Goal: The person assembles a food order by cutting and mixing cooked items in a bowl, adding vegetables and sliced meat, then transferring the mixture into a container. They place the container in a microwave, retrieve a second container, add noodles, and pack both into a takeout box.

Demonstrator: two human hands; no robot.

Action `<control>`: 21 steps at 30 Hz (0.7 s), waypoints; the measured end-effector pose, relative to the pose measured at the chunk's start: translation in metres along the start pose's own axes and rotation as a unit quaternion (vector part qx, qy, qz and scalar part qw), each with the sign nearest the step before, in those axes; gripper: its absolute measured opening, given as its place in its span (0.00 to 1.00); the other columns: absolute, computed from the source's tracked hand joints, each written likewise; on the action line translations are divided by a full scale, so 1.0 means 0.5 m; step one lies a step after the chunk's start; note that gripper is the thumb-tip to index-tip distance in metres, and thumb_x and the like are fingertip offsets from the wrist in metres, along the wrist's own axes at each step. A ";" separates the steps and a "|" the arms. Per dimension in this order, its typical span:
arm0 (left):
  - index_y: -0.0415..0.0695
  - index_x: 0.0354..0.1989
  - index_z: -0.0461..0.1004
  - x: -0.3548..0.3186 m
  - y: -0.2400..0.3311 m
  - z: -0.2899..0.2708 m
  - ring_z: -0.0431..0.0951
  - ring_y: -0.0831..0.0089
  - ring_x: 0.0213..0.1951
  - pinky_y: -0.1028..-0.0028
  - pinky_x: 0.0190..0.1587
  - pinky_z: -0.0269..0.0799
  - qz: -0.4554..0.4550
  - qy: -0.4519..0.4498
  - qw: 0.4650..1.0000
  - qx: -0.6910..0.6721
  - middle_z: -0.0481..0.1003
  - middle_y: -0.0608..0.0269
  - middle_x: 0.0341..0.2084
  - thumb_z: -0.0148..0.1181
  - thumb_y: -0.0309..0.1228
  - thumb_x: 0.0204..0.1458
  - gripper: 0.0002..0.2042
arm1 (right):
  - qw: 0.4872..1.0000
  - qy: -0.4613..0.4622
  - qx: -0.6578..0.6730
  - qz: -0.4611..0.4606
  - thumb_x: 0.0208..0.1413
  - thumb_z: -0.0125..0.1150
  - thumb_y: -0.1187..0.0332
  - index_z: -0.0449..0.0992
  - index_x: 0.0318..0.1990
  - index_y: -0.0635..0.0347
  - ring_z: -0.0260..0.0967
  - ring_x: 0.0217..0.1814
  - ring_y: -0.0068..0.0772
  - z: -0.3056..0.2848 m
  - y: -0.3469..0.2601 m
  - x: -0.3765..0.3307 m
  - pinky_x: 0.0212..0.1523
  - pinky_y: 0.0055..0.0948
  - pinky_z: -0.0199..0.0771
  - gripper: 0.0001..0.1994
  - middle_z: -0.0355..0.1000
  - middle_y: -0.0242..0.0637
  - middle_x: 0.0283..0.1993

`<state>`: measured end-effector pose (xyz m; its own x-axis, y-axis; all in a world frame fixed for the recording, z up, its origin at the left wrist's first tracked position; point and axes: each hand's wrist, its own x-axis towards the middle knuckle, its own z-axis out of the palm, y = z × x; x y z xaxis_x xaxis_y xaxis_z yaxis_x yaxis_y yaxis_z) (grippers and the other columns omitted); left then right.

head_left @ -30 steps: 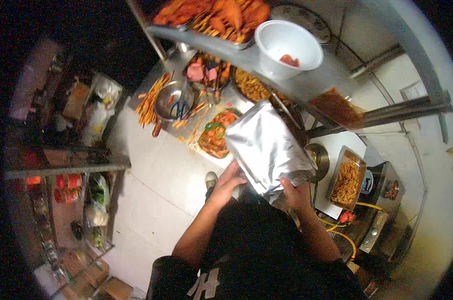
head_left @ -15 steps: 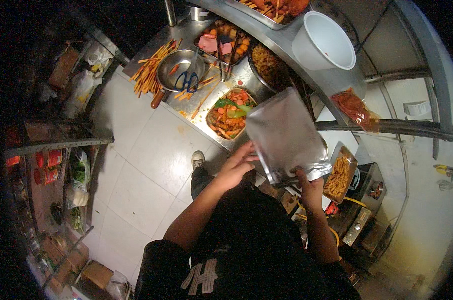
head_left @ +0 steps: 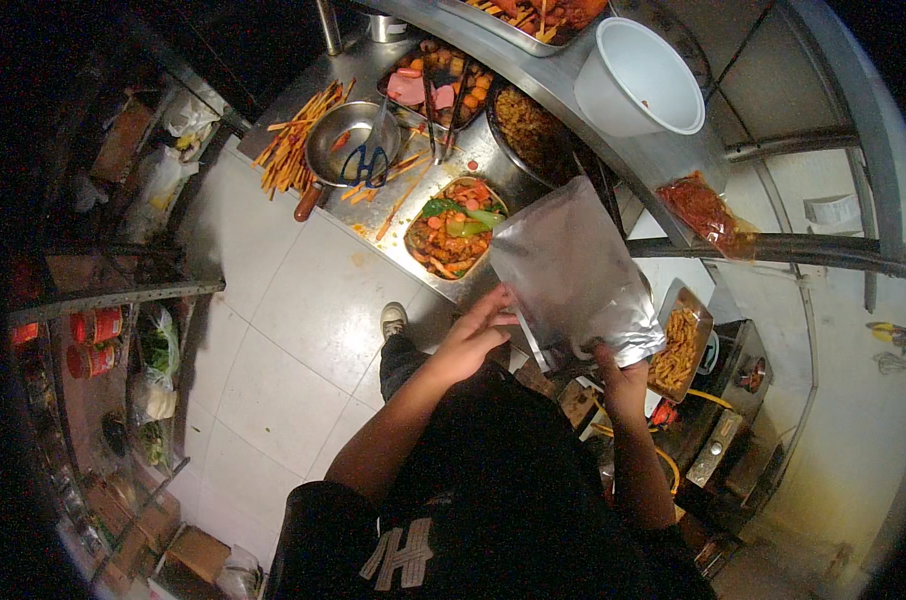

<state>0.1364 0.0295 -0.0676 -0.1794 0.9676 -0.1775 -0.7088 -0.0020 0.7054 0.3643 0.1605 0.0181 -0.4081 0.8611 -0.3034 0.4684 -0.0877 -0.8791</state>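
A shiny silver, rectangular foil pouch point(head_left: 569, 262) was held up in the air, tilted.
Its broad face was left mostly smooth and greyish, while its lower right corner was crumpled into bright creases.

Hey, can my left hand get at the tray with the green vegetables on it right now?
Probably yes: the tray lies just beyond your left hand, with nothing visible blocking its near side. The silver bag, gripped by your right hand, is mostly off to the right.
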 end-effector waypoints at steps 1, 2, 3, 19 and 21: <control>0.39 0.74 0.43 0.001 -0.001 0.000 0.68 0.62 0.61 0.68 0.58 0.67 -0.002 0.002 1.000 0.003 0.61 0.55 0.63 0.46 0.17 0.53 0.37 | 1.000 0.000 0.019 -0.015 0.61 0.60 0.73 0.75 0.49 0.66 0.72 0.46 0.29 -0.001 0.002 -0.001 0.51 0.31 0.71 0.11 0.77 0.36 0.46; 0.39 0.74 0.43 0.001 -0.002 0.001 0.68 0.62 0.61 0.68 0.58 0.66 -0.008 0.005 1.000 0.005 0.61 0.55 0.63 0.46 0.17 0.53 0.37 | 0.999 0.013 0.034 -0.023 0.61 0.60 0.73 0.75 0.50 0.66 0.72 0.47 0.29 -0.003 0.004 -0.003 0.51 0.31 0.71 0.11 0.77 0.36 0.46; 0.39 0.74 0.43 0.002 -0.005 0.000 0.68 0.62 0.61 0.68 0.58 0.66 -0.011 0.004 1.000 0.012 0.61 0.55 0.62 0.46 0.17 0.53 0.37 | 0.998 0.014 0.052 -0.045 0.62 0.59 0.73 0.75 0.50 0.66 0.72 0.47 0.29 -0.005 0.006 -0.003 0.51 0.31 0.71 0.11 0.77 0.36 0.46; 0.46 0.75 0.44 -0.019 0.039 -0.027 0.67 0.63 0.59 0.64 0.61 0.63 0.011 0.016 0.999 0.047 0.59 0.54 0.67 0.48 0.20 0.53 0.38 | 0.994 -0.046 0.093 0.028 0.61 0.60 0.71 0.72 0.54 0.64 0.72 0.51 0.31 0.053 0.005 0.018 0.53 0.32 0.72 0.15 0.74 0.38 0.50; 0.46 0.75 0.43 -0.022 0.051 -0.032 0.67 0.63 0.59 0.65 0.61 0.63 0.013 0.039 0.998 0.046 0.59 0.54 0.67 0.47 0.20 0.53 0.38 | 0.993 -0.054 0.098 0.022 0.62 0.60 0.70 0.70 0.57 0.63 0.71 0.53 0.32 0.068 -0.003 0.023 0.57 0.33 0.70 0.17 0.73 0.37 0.52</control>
<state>0.1091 0.0148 -0.0587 -0.2524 0.9447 -0.2095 -0.6386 0.0001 0.7695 0.3323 0.1535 0.0033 -0.4766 0.7964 -0.3722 0.3308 -0.2298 -0.9153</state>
